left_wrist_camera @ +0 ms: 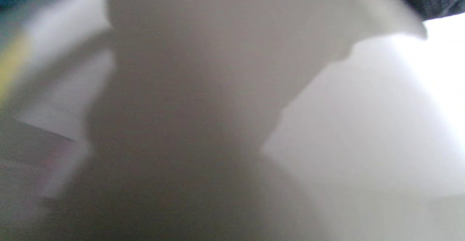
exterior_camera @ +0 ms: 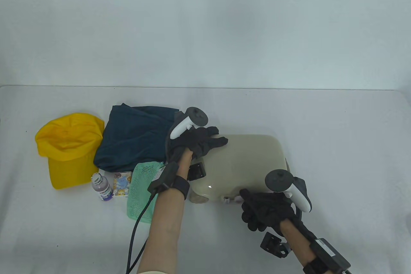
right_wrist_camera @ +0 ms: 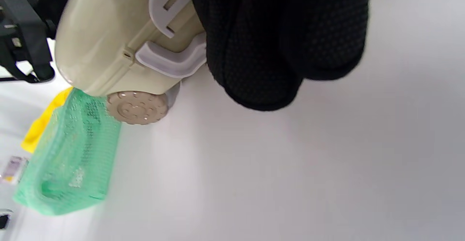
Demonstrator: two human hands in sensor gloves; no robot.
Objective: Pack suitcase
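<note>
A closed beige suitcase (exterior_camera: 247, 164) lies on the table (exterior_camera: 337, 132). My left hand (exterior_camera: 199, 142) rests spread open on its lid; my right hand (exterior_camera: 266, 211) grips its near-edge latch (right_wrist_camera: 170, 57).

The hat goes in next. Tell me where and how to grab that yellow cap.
Pinch the yellow cap by its flat brim at the near end, coming from the left with the left hand; the soft crown would crumple, and the dark blue garment crowds its right.
</note>
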